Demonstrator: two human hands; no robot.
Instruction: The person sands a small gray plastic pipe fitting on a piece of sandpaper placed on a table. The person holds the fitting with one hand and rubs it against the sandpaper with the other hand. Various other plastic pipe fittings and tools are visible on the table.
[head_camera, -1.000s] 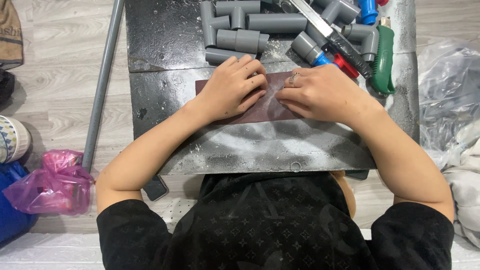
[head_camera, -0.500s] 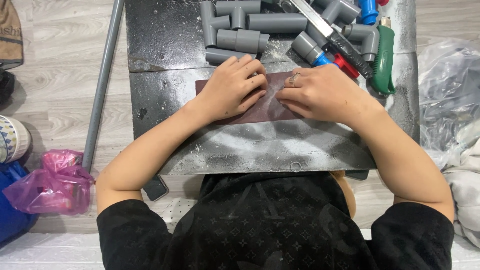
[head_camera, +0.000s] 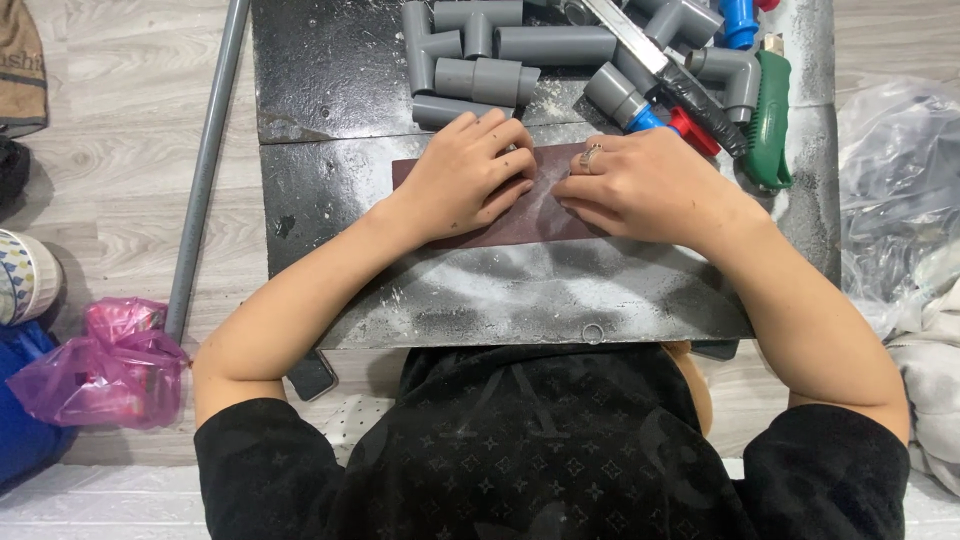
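A dark reddish-brown sheet of sandpaper (head_camera: 540, 215) lies flat on a dusty black slab (head_camera: 520, 290). My left hand (head_camera: 470, 175) rests palm down on the sheet's left half, fingers curled. My right hand (head_camera: 640, 185), with a ring on one finger, presses on the right half. The fingertips of both hands nearly meet over the middle of the sheet. White dust covers the sheet and the slab around it.
Several grey plastic pipe fittings (head_camera: 480, 55) lie at the slab's far edge beside a green-handled tool (head_camera: 768, 120) and a red-and-blue cutter (head_camera: 665, 105). A long grey pipe (head_camera: 205, 160) lies on the floor at left. A pink plastic bag (head_camera: 100, 365) sits lower left, clear plastic bags (head_camera: 900, 200) at right.
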